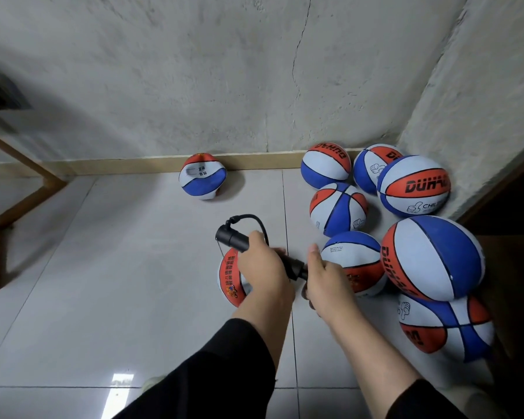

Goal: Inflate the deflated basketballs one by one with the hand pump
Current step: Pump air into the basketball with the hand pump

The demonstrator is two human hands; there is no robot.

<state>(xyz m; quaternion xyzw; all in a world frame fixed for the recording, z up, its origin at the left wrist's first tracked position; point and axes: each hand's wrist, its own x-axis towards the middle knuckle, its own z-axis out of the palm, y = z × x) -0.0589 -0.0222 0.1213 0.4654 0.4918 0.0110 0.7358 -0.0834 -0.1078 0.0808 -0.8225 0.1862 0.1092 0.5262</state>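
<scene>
My left hand (pixel 263 267) grips the barrel of a black hand pump (pixel 233 237), whose thin black hose loops over its far end. The pump's handle end is held in my right hand (pixel 325 278), just right of the left one. Directly under my left hand a red, white and blue basketball (pixel 229 279) lies on the floor, mostly hidden. A dented, deflated ball (pixel 202 176) sits against the baseboard farther away. Whether the hose needle is in a ball cannot be seen.
Several round red, white and blue basketballs (pixel 433 257) are piled in the right corner against the concrete wall (pixel 254 71). Glossy light floor tiles (pixel 103 282) spread to the left. A wooden frame (pixel 18 195) stands at far left.
</scene>
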